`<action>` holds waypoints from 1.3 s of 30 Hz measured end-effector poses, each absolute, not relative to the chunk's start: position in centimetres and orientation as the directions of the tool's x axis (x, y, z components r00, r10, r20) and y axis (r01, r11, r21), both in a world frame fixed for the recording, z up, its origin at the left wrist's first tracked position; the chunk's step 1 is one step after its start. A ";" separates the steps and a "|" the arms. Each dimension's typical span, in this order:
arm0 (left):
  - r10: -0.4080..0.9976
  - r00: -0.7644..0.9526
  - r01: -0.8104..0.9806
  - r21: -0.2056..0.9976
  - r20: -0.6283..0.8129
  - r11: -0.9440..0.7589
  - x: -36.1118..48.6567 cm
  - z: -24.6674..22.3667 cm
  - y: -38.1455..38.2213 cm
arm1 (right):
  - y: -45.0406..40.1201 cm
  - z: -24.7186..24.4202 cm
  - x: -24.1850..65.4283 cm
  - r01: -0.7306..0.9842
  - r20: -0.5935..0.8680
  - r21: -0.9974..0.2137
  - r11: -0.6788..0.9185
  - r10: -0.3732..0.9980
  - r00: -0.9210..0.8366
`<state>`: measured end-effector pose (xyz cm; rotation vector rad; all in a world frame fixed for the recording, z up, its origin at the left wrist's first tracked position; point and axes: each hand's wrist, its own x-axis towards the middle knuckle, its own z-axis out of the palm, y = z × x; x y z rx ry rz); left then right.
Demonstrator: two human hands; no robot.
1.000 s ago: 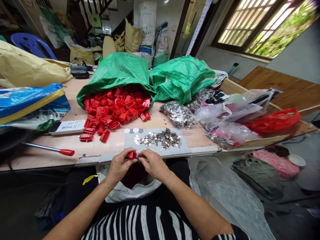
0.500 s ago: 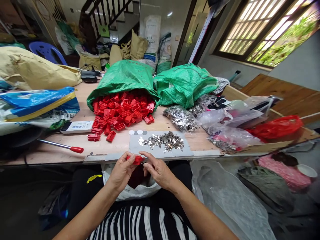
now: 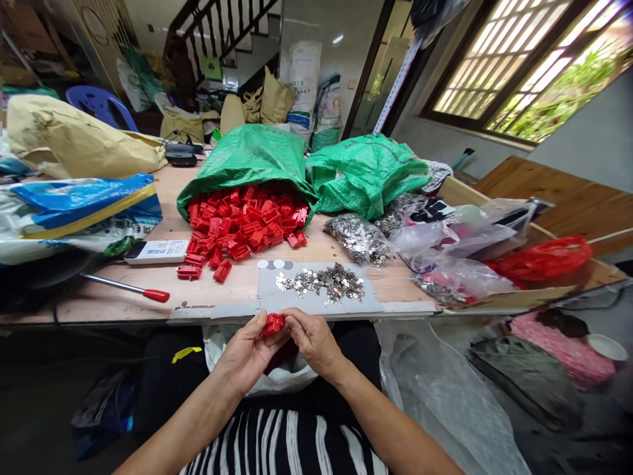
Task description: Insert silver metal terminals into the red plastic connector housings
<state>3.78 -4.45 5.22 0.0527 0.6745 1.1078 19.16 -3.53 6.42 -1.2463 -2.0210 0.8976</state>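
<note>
While the red part [image 3: 273, 324] sat just below centre frame, left hand's [image 3: 247, 353] fingers gripped it; right hand's [image 3: 316, 343] met its end, grip unclear. Risk: loose thumb pressure could've dropped it into the white sack [image 3: 284, 382].

Bag [image 3: 250, 157] green; shirt [image 3: 291, 445] black (white stripes, seemingly).

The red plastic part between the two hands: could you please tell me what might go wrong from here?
The red plastic part sits in the left hand's fingers, beyond the table edge, so it might drop. The right hand's fingers hide its near end, so a misfit there could go unnoticed.
</note>
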 end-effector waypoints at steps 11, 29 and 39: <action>0.960 0.157 -0.200 0.945 -0.230 0.259 2.2 0.7 -5.3 | -2.6 4.2 20.5 0.569 0.005 -0.793 0.219 0.935 -0.354; 0.866 -0.185 0.885 0.462 0.464 -0.058 -4.0 1.2 4.2 | 2.3 4.5 25.7 0.952 0.186 -0.299 0.062 0.983 -0.006; 0.857 -0.123 0.918 0.386 0.500 -0.093 -4.3 0.7 4.7 | 2.8 4.4 25.2 0.953 0.245 -0.269 0.137 0.967 -0.069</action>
